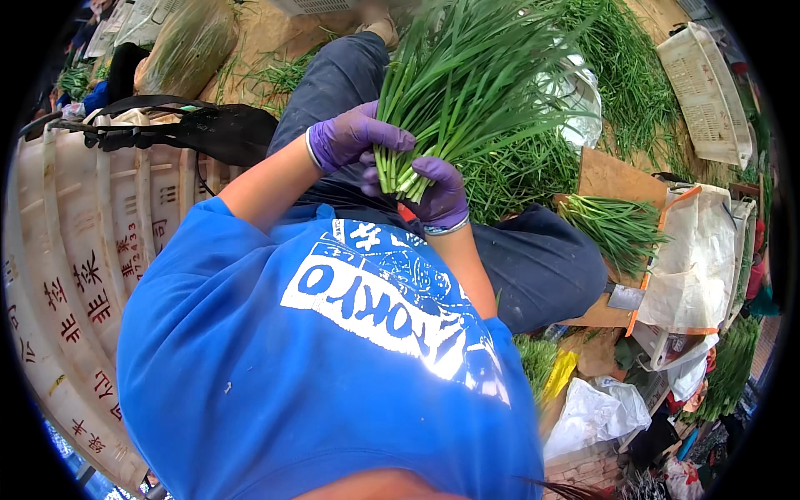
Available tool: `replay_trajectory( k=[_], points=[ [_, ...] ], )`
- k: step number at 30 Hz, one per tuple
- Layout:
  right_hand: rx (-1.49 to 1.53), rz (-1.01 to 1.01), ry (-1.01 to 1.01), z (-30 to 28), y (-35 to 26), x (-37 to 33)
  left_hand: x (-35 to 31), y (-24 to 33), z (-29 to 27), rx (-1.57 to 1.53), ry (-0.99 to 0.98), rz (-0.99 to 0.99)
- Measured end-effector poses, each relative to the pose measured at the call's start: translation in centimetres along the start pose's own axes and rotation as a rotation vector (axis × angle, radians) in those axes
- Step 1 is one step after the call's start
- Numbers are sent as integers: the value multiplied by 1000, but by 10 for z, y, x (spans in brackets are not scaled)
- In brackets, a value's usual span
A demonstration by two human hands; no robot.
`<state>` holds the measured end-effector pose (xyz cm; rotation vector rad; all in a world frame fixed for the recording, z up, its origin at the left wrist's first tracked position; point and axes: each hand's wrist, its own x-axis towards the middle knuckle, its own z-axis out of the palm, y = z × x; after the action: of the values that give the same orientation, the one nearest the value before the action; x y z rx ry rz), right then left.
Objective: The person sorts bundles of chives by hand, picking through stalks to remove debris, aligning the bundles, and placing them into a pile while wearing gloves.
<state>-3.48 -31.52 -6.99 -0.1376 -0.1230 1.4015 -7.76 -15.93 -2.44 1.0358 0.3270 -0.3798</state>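
Observation:
A large bunch of garlic chives (pixel 475 92) is held up in front of my chest, its pale cut ends toward me and its green leaves fanning away. My left hand (pixel 357 138), in a purple glove, is closed around the stems near their lower end. Also gloved in purple, my right hand (pixel 442 192) grips the bunch by the cut ends, fingers curled and partly hidden behind the stems. A small red thing (pixel 407 213) shows beside the right hand; its kind is unclear. Loose chives (pixel 517 175) lie heaped beyond my right hand.
A smaller chive bunch (pixel 612 223) rests on a brown board (pixel 612 173) at right, beside a white sack (pixel 692 258). A white crate (pixel 704 96) stands far right. A large pale crate (pixel 75 275) with a black bag (pixel 225 133) is at left. White plastic (pixel 593 417) lies lower right.

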Motion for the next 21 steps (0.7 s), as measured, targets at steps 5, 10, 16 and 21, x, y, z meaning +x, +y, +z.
replay_trajectory(
  k=[5,10,16,21],
  points=[
    [-22,12,-51,-9,3,0,1,-5,-3,65,-12,-24],
    [-140,-33,110,-9,7,0,6,-3,-5,209,-75,10],
    [-80,-178,121,-6,-5,-1,7,12,-24,468,84,210],
    [-172,-120,457,-17,6,-1,-19,13,-21,949,266,471]
  ],
)
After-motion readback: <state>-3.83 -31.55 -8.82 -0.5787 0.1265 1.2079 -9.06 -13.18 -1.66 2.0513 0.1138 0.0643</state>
